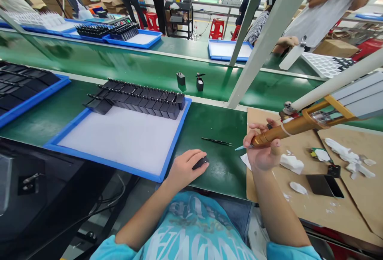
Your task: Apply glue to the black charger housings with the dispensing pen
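My left hand point(186, 169) is closed around a small black plastic piece point(200, 162), held low over the green bench; the fingers hide part of it. My right hand point(263, 152) grips the gold barrel of a glue gun point(287, 129), its pale blue nozzle point(239, 148) pointing left toward the bench. Between the hands lies a pair of black tweezers point(217, 142). Left of my left hand, a blue-rimmed tray point(163, 170) has rows of black power adapter housings point(140, 98) along its far side.
Brown cardboard point(302, 208) at right carries crumpled white wipes point(291, 163), a black open case point(324, 185) and a small circuit board point(320, 154). Two black adapters point(180, 78) stand on the green conveyor belt point(134, 66). A slanted metal post point(263, 40) rises ahead. People work beyond.
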### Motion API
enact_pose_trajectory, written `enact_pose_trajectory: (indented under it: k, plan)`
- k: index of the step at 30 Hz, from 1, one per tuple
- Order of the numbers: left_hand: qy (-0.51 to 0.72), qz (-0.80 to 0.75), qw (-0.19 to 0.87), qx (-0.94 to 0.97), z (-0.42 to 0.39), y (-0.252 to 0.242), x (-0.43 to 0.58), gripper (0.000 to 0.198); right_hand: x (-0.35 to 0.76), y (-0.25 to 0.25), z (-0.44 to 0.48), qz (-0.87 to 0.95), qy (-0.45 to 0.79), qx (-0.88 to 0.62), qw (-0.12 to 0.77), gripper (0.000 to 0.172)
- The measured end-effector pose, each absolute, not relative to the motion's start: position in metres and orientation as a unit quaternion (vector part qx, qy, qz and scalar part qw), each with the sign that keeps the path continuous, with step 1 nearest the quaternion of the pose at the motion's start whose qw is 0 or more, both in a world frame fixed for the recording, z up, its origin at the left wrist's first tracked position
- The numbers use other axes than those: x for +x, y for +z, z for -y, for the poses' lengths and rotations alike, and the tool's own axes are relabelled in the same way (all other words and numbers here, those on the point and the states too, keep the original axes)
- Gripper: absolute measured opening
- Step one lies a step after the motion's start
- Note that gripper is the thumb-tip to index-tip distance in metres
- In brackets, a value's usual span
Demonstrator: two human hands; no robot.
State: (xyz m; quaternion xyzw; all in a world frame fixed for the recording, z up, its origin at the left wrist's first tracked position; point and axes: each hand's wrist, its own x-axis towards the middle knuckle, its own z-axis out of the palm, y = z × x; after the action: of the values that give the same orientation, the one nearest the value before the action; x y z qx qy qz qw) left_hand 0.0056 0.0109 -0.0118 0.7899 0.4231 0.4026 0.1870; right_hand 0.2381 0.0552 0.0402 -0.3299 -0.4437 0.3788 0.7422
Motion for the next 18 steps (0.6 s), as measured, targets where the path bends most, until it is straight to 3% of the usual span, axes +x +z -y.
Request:
enact_pose_trajectory:
  k: [8,15,18]
  plan:
    - [0.343,-0.427,0.245,0.800,-0.007,-0.013,0.001,0.023,0.239,0.038,-0.054,0.445,0.395,-0.315,0.739,0.047]
    - [0.241,-0.483,0.169,0.825,0.001,-0.018,0.006,0.033,0.238,0.040,-0.052,0.439,0.410,-0.307,0.738,0.046]
    - [0.211,-0.500,0.219,0.811,-0.001,-0.014,0.003,0.031,0.238,0.041,-0.052,0.441,0.412,-0.299,0.739,0.046]
